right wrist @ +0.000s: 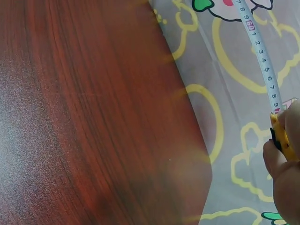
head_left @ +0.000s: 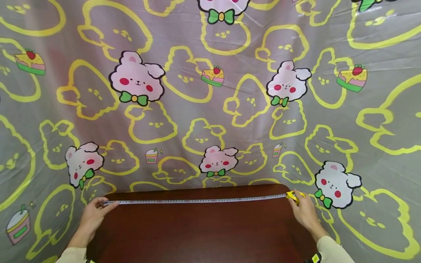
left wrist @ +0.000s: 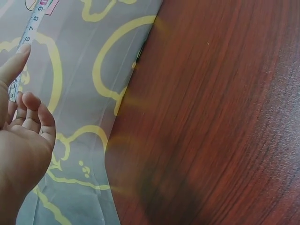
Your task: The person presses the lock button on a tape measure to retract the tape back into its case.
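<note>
A white tape measure blade (head_left: 197,200) stretches nearly level between my two hands, over the far part of the dark red-brown table in the head view. My left hand (head_left: 95,213) pinches the free end of the blade between thumb and fingers. In the left wrist view that thumb (left wrist: 16,65) lies along the blade near its low numbers. My right hand (head_left: 303,212) grips the yellow tape measure case (head_left: 295,197) at the other end. The right wrist view has the case (right wrist: 283,140) partly hidden by fingers, with the blade coming out past the pink 60 mark.
The wood-grain table (head_left: 197,233) has rounded far corners. Behind it and at both sides hangs a grey curtain (head_left: 190,106) with yellow outlines and white rabbit faces, close against the table's edges.
</note>
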`<control>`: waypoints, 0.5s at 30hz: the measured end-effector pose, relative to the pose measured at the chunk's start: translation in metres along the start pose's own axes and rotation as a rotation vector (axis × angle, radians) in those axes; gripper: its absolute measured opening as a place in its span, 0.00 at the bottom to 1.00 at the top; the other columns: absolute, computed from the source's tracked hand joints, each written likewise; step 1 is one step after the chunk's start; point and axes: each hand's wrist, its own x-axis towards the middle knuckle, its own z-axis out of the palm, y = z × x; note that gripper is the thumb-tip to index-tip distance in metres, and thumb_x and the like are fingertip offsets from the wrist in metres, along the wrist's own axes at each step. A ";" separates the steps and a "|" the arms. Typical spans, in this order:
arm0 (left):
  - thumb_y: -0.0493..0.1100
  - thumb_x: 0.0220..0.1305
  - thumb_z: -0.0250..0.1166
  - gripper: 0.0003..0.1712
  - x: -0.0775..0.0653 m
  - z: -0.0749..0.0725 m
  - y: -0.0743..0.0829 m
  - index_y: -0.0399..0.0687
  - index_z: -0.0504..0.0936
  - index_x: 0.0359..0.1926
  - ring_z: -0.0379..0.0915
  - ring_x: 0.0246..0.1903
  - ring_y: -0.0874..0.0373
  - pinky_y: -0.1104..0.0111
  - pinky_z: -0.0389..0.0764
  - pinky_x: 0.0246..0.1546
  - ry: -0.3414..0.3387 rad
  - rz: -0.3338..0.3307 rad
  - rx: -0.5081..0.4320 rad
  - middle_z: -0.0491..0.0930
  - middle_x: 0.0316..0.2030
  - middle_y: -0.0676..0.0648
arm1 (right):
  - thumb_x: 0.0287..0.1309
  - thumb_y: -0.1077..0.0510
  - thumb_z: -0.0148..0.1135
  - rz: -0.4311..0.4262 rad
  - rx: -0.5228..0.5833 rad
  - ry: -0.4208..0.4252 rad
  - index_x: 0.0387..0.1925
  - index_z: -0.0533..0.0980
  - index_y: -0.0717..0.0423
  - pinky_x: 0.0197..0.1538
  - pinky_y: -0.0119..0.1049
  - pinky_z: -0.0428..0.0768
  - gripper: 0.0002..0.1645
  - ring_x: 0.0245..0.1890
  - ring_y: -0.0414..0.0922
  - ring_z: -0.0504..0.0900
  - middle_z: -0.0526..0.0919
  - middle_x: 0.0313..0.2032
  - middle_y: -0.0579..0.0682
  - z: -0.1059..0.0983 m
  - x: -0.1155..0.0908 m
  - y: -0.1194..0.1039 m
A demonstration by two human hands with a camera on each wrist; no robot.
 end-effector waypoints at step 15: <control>0.51 0.65 0.75 0.32 -0.001 0.000 -0.003 0.33 0.68 0.51 0.69 0.37 0.62 0.71 0.75 0.37 -0.022 0.023 -0.057 0.74 0.39 0.49 | 0.76 0.68 0.49 -0.020 0.035 -0.073 0.69 0.57 0.85 0.61 0.74 0.59 0.29 0.62 0.81 0.57 0.56 0.62 0.88 -0.009 0.001 -0.006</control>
